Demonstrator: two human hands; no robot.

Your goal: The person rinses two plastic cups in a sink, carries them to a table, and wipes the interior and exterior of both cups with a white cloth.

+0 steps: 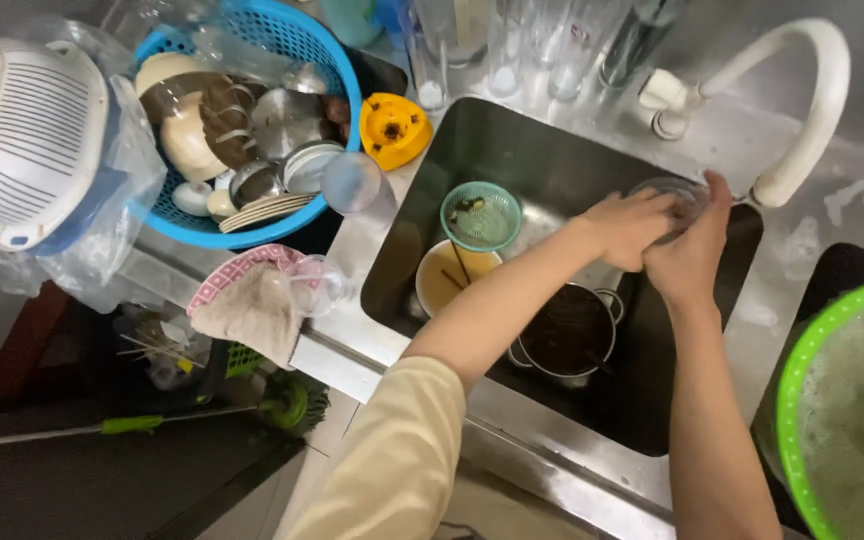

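Head view: glass clasped between left hand and right hand

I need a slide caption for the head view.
Both hands, left and right, hold a clear glass over the sink.

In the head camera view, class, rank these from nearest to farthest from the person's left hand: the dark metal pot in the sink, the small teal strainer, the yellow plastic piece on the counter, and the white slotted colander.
From the left hand:
1. Dark metal pot, just below it in the sink.
2. Small teal strainer, sink's left side.
3. Yellow plastic piece, on the counter beyond the sink's corner.
4. White slotted colander, far left.
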